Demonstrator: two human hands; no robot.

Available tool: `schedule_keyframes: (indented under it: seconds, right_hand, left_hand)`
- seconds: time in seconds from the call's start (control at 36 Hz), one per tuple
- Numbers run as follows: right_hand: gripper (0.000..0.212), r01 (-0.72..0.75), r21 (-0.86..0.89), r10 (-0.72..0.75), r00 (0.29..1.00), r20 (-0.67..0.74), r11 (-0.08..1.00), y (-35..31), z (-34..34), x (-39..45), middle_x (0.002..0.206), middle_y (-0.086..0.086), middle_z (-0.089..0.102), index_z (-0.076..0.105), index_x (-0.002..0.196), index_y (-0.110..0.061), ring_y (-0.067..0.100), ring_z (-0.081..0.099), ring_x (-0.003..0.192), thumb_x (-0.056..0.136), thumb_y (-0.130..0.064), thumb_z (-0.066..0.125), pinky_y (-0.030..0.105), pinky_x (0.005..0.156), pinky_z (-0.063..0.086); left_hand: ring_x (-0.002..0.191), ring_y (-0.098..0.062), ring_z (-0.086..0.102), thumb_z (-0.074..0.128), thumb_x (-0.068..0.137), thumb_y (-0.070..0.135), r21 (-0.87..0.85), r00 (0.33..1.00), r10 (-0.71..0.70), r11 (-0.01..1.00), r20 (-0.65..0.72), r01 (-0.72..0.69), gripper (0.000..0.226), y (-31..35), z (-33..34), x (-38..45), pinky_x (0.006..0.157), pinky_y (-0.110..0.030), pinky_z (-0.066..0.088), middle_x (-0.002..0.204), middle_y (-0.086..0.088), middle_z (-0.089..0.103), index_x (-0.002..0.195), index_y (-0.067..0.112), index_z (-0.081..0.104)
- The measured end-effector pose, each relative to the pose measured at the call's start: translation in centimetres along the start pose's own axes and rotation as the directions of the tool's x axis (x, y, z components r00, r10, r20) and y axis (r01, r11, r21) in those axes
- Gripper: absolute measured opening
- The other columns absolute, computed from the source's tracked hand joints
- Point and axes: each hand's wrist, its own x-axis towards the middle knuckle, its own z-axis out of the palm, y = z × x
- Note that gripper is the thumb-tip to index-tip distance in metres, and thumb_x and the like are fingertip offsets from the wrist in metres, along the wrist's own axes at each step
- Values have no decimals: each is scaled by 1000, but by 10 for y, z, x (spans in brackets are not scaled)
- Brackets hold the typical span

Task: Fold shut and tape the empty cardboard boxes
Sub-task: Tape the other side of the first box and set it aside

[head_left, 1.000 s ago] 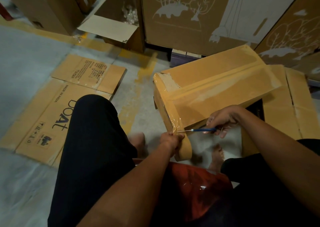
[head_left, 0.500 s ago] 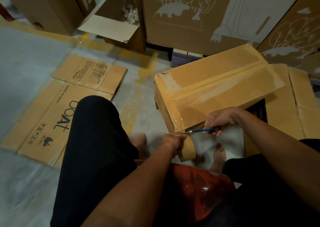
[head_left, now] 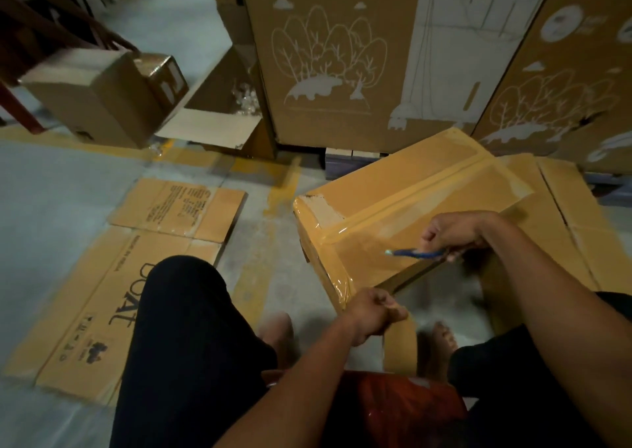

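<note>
- The cardboard box [head_left: 403,222] sits on the floor [head_left: 68,188] in front of the seated person, flaps folded shut, with tape along its top seam and down the near end.
- The left hand [head_left: 371,314] grips the tape roll [head_left: 399,346] just below the box's near corner.
- The right hand [head_left: 451,234] holds a blue-handled cutter [head_left: 415,252] above the box top, tip pointing left.
- Risk: the tape end on the near face looks wrinkled; left unpressed, it may peel.
- Risk: the loose end on the roll could stick back and be hard to find.
- Risk: the blade hovers close to the taped seam and the left wrist; a careless swing could nick either.
- Flattened cartons [head_left: 113,283] lie on the left.
</note>
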Motion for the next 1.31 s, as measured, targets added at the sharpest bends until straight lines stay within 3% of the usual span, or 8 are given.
schedule_keyframes:
  seconds: [0.22, 0.42, 0.58, 0.69, 0.86, 0.97, 1.14, 1.31]
  right_hand:
    - [37, -266, -173, 43, 647, -761, 948, 5, 33, 38, 103, 9, 62, 63, 93, -13, 27, 62, 93, 86, -49, 61, 31, 72, 46]
    - [31, -171, -7, 124, 742, -658, 985, 1, 42, 52, 118, 14, 59, 60, 112, -7, 31, 62, 104, 94, -31, 59, 32, 73, 46]
    - [27, -142, -205, -48, 698, -714, 968, -25, 35, 45, 115, 12, 62, 60, 108, -10, 29, 58, 104, 94, -32, 57, 36, 84, 50]
    - [75, 136, -74, -154, 821, -550, 988, -45, 46, 49, 136, 11, 48, 41, 138, -17, 31, 47, 124, 82, -63, 60, 43, 96, 45]
    - [70, -40, -325, -160, 809, -566, 945, -42, 72, 61, 137, 9, 43, 34, 136, -19, 33, 44, 127, 81, -51, 65, 49, 96, 43]
    - [51, -96, -322, -142, 756, -639, 942, -45, 74, 63, 132, 9, 47, 36, 131, -15, 33, 47, 124, 89, -32, 59, 50, 91, 49]
    - [55, -120, -393, -172, 758, -629, 912, -45, 80, 69, 143, 12, 36, 32, 138, -14, 33, 35, 134, 92, -33, 56, 47, 103, 41]
    - [46, -109, -570, -392, 621, -679, 814, -51, 96, 62, 136, 11, 42, 40, 133, -13, 30, 39, 126, 91, -25, 54, 41, 104, 33]
  left_hand:
    - [77, -16, 60, 62, 87, -5, -169, 974, 192, 963, -123, -211, 21, 63, -17, 32, 73, -28, 50, 82, -5, 68, 73, 10, 63]
    - [64, -10, 54, 56, 95, 9, -219, 944, 180, 945, -275, -244, 16, 79, -39, 74, 53, -21, 44, 70, 7, 66, 82, 15, 62]
    - [71, -13, 59, 63, 90, 2, -32, 891, 289, 947, -351, -319, 10, 81, -61, 93, 66, -23, 49, 80, -2, 68, 90, 7, 71]
    - [80, -16, 65, 66, 83, -6, 194, 825, 375, 927, -424, -322, 17, 77, -71, 98, 78, -28, 51, 88, -9, 74, 93, 5, 75]
    - [105, -18, 59, 59, 90, 0, 378, 734, 392, 905, -555, -197, 41, 75, -64, 82, 96, -24, 42, 116, -9, 67, 129, 7, 60]
    - [125, -27, 51, 59, 89, 16, 602, 698, 505, 788, -507, -132, 43, 41, -69, 52, 108, -40, 40, 134, -8, 55, 132, 13, 55]
    - [148, -17, -14, 67, 77, 61, 922, 930, 363, 376, -52, -95, 104, -16, -99, 15, 119, -45, -2, 160, 11, -14, 155, 34, 4]
    - [149, -16, -14, 60, 80, 63, 974, 893, 450, 209, -20, -83, 95, -13, -103, 18, 116, -37, -13, 163, 3, -5, 155, 32, 9]
